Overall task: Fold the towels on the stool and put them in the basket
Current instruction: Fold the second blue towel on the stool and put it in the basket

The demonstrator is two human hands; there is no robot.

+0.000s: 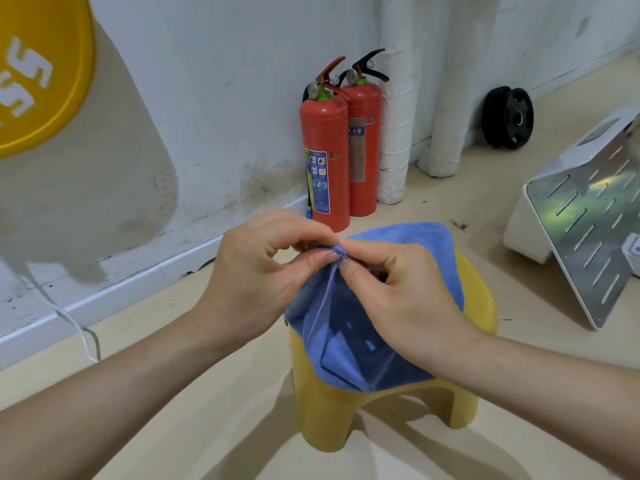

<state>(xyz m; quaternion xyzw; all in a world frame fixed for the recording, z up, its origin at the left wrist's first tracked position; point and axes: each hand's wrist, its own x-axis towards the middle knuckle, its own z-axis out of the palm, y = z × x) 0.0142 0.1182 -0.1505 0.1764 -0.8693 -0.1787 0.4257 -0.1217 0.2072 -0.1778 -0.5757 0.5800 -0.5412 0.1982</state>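
Note:
A blue towel (349, 348) lies over the seat of a small yellow plastic stool (346, 420) on the floor. One edge of the towel is lifted into a peak above the stool. My left hand (256, 271) and my right hand (398, 292) meet at that peak, and each pinches the towel's stitched edge between thumb and fingers. The far part of the towel lies flat on the seat behind my hands. No basket is in view.
Two red fire extinguishers (337, 147) stand against the white wall behind the stool. A slotted metal panel on a white base (581, 220) sits to the right, and a black weight plate (507, 117) leans on the far wall. White wrapped pipes (398, 116) stand in the corner.

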